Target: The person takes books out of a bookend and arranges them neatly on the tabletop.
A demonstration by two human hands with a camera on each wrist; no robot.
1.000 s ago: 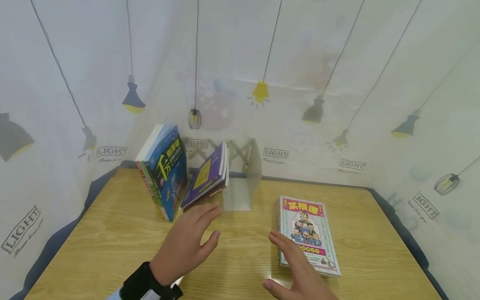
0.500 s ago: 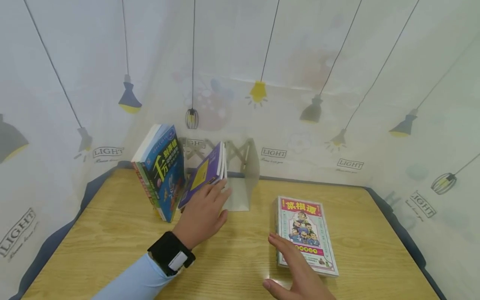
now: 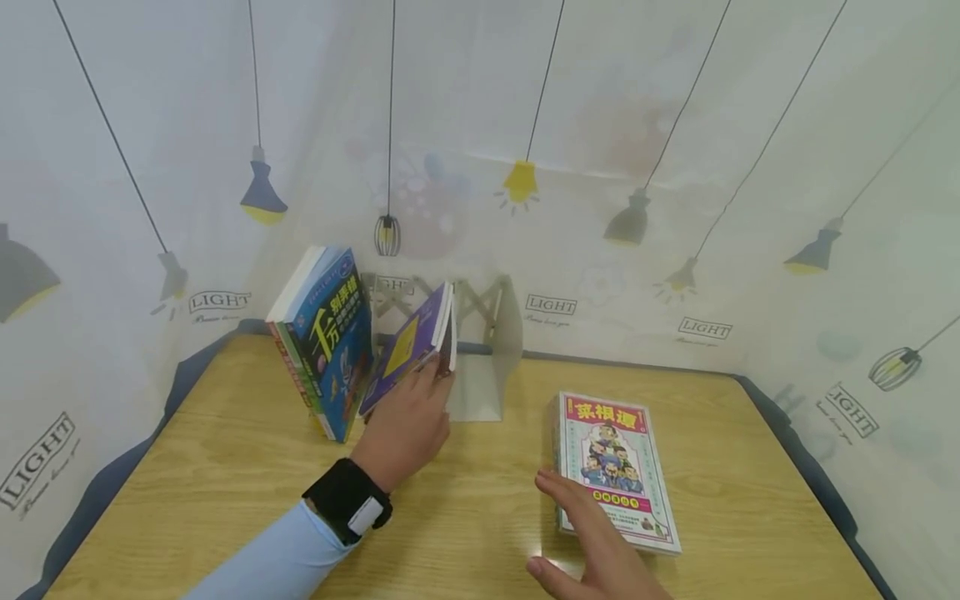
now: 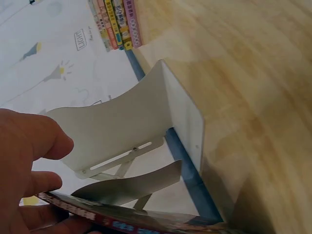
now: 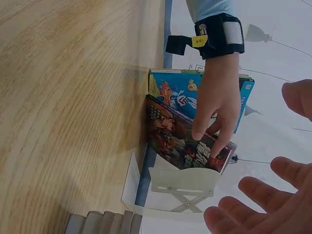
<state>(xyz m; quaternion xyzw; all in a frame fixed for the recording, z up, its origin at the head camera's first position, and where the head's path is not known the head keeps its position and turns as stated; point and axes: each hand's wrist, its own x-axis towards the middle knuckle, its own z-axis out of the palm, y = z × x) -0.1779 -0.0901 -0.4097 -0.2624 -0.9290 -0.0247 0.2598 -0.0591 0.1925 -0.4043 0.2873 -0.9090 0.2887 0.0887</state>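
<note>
My left hand [image 3: 405, 429] reaches to the upper edge of the leaning purple book [image 3: 397, 358]. In the left wrist view, its fingers [image 4: 46, 183] lie on both sides of a dark book's edge. From the right wrist view, thumb and fingers lie against the comic-style dark book [image 5: 168, 134] beside the purple one. These books lean inside a white metal expanding bookend [image 3: 478, 392]. On their left stands a blue book [image 3: 337, 346] with others behind it. My right hand [image 3: 600, 542] is held with fingers apart, overlapping the pink-titled book [image 3: 611, 442] in the head view.
The pink-titled book tops a stack whose spines [image 4: 117, 24] show in the left wrist view. The bookend's curved end plate [image 4: 122, 114] rises right of the leaning books. A lamp-print curtain [image 3: 637, 125] borders the wooden table [image 3: 480, 517] at back and sides.
My left hand has moved forward from the table in front of the books to the purple book's upper edge, and its fingers have closed there. My right hand and the books have hardly moved.
</note>
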